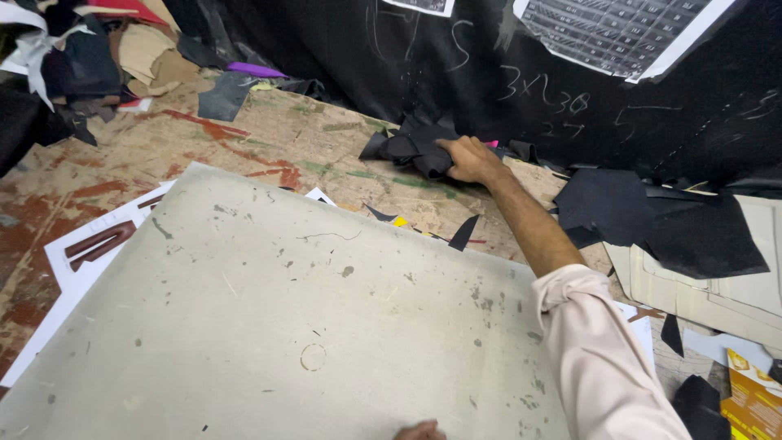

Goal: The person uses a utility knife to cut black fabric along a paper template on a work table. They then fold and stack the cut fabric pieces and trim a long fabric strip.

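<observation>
Black scraps (411, 147) sit in a crumpled pile at about 12 o'clock, at the far edge of the big grey board (285, 310), against the black wall sheet (489, 73). They look soft, dark and folded, with pointy corners sticking out. The right hand (466, 159) is curled around the pile and grips it. The left hand (419, 431) peeks in at 6 o'clock on the board; I cannot tell if it is open. More black pieces (668, 220) lie at 3 o'clock.
</observation>
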